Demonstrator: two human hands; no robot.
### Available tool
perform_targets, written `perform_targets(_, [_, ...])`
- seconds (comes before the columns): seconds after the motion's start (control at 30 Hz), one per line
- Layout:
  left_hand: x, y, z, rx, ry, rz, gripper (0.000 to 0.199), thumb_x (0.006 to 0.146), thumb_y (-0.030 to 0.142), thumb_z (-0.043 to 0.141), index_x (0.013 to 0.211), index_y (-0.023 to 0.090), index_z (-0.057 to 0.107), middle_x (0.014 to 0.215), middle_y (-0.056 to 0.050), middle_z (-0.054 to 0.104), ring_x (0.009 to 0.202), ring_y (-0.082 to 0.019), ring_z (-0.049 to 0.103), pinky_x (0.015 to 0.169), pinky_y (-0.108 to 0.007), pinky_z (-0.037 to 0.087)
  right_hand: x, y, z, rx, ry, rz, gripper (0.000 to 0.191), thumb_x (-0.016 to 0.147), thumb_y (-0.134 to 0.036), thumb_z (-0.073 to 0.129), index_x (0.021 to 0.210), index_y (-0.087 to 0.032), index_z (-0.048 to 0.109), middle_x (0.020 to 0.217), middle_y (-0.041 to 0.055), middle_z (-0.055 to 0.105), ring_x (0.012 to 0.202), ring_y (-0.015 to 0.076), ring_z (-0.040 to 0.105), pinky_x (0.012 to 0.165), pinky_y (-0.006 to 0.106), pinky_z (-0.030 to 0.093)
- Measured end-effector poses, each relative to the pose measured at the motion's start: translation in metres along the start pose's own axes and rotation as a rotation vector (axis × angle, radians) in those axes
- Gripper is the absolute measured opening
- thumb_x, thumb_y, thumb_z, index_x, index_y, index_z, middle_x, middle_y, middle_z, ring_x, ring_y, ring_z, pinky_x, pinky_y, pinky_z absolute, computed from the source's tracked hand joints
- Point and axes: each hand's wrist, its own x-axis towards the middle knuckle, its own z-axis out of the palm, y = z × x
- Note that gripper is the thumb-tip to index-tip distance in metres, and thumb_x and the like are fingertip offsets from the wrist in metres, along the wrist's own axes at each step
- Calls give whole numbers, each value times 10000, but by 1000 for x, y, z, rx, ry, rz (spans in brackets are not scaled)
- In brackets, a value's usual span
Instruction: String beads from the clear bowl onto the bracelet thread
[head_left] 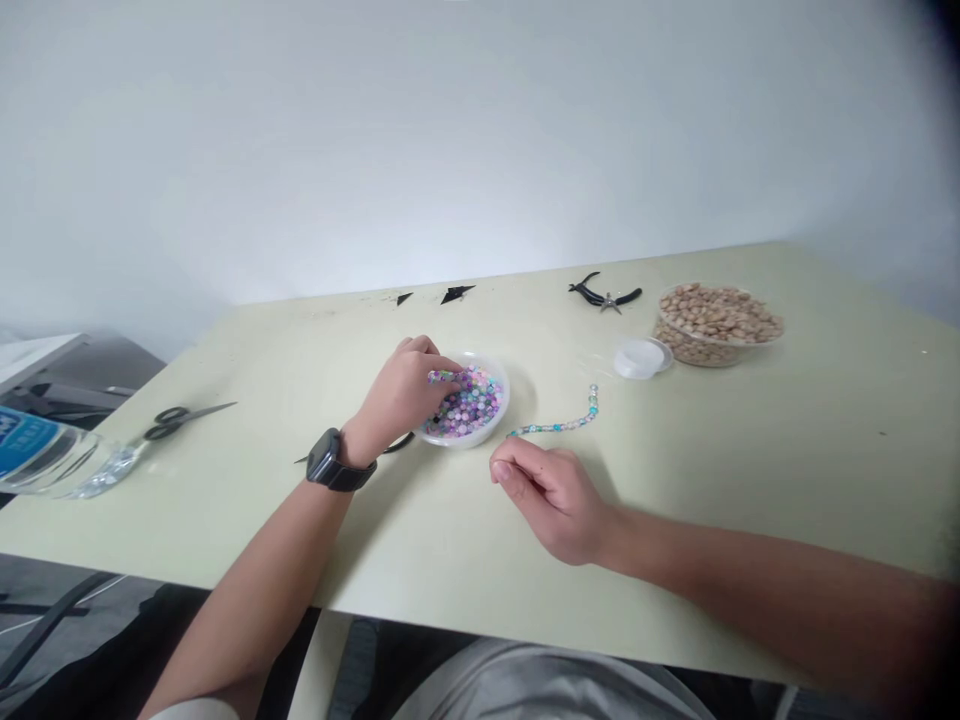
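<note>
The left hand (416,385), black watch (337,463) at its wrist, dips its fingertips into the round translucent bowl of multicoloured beads (469,400) on the pale green counter (712,470); their grip is unclear. The right hand (555,500) is closed, thumb against forefinger, at the near end of the blue-and-clear beaded strand (559,427)

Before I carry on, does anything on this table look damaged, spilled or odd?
Two jagged black patches stand out near the far edge of the pale table. They could be chipped surface or scraps; I cannot tell which. I see no spill around the bead bowl.
</note>
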Motion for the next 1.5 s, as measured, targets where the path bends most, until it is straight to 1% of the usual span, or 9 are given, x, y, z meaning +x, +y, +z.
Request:
perform_targets(0.1, [1,1,1,0,15,-7,189,910,251,700,1043,261,833,975,-66,625,1019,-246,583,902,-411,490,0,1,0,14,-4,1,221,1066,-225,477,852,-175,495,626,-52,362,542,78,328,525,227,288])
perform_targets(0.2, [2,-1,1,11,1,9,186,916,248,691,1031,267,836,970,-63,631,1008,-246,586,893,-409,490,0,1,0,10,-5,9,225,1067,-236,478,850,-176,495,632,-49,372,546,81,336,526,228,294])
perform_targets(0.4, [5,-1,1,48,-19,47,207,919,219,651,1005,264,834,960,-69,641,991,-249,589,856,-396,482,1,-1,0,14,-8,1,241,1066,-241,470,833,-179,469,638,-45,382,550,80,341,528,227,293])
perform_targets(0.67, [14,3,2,85,-70,81,200,899,140,604,913,212,791,976,-78,673,1011,-266,587,882,-414,485,1,-2,0,17,-12,-4,228,1059,-232,475,838,-176,473,623,-54,372,535,73,328,518,223,279])
perform_targets(0.83, [12,0,3,117,-66,140,187,951,206,564,944,182,749,996,-96,673,1022,-274,582,884,-426,494,1,-3,0,16,-15,-1,244,1061,-246,468,826,-180,464,616,-55,371,532,75,334,518,225,282])
perform_targets(0.93, [11,0,2,119,-62,150,198,967,233,548,967,171,736,1010,-104,671,1027,-273,585,890,-425,498,1,-3,-1,6,-9,-3,261,1062,-258,461,812,-183,456,622,-50,377,535,80,335,518,231,284])
perform_targets(1.17, [11,4,0,158,-89,162,226,941,173,552,957,182,777,999,-100,680,1003,-270,578,882,-422,497,2,-3,0,12,-5,-11,252,1059,-253,465,818,-180,468,619,-51,376,534,78,333,518,230,284])
perform_targets(1.4, [13,1,4,220,-95,160,199,916,122,559,956,173,747,1017,-109,667,1007,-285,569,882,-429,490,1,-1,-1,9,-17,-3,252,1062,-254,474,822,-179,464,627,-50,384,539,77,336,519,225,282])
perform_targets(1.5, [13,0,4,222,-103,170,220,913,101,549,975,179,746,1034,-111,658,1015,-289,560,895,-439,483,1,-1,-1,11,-17,-3,256,1063,-258,475,820,-179,463,626,-50,379,539,77,331,518,227,277])
